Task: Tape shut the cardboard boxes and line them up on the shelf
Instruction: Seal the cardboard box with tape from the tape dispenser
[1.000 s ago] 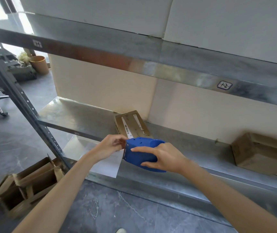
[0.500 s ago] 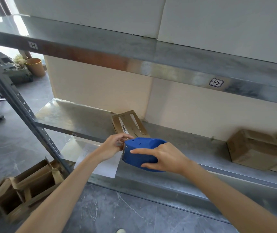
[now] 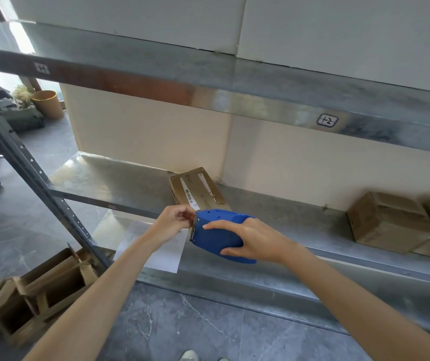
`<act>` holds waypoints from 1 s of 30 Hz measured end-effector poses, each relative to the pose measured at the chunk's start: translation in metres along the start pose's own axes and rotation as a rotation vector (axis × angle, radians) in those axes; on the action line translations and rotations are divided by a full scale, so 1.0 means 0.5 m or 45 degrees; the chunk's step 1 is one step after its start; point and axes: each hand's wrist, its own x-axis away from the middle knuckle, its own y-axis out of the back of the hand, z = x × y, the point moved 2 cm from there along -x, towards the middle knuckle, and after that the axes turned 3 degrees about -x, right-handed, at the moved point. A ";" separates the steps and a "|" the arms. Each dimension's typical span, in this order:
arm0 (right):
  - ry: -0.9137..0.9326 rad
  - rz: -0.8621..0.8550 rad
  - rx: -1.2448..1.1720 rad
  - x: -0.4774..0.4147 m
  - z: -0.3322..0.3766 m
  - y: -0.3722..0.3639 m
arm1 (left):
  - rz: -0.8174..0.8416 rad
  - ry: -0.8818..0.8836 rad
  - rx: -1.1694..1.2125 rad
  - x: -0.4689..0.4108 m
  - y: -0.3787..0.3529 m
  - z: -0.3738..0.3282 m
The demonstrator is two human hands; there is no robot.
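My right hand (image 3: 250, 238) grips a blue tape dispenser (image 3: 217, 235) in the air above the front of the metal shelf (image 3: 273, 246). At the dispenser's toothed left end, my left hand (image 3: 173, 224) pinches with curled fingers; the tape itself is too thin to make out. Just behind the dispenser a flat cardboard box (image 3: 198, 190) with white labels lies on the shelf. Two more cardboard boxes (image 3: 391, 221) sit on the shelf at the far right, blurred.
A white sheet of paper (image 3: 154, 246) hangs over the shelf's front edge. On the floor at lower left stand open cardboard boxes (image 3: 39, 290). A perforated upright post (image 3: 34, 173) runs diagonally at left. An upper shelf (image 3: 208, 84) crosses overhead.
The dispenser has tilted so its toothed end faces left, and my left hand's fingers have closed into a pinch at that end. The view shifted slightly.
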 end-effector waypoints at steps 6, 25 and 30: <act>-0.015 0.024 0.037 0.009 -0.015 0.016 | -0.044 0.021 0.018 0.015 0.014 0.000; -0.304 0.071 0.279 0.101 -0.179 0.029 | -0.402 0.079 0.082 0.058 -0.017 0.101; -0.325 0.072 0.282 0.096 -0.197 0.028 | -0.511 0.066 0.069 0.054 -0.041 0.103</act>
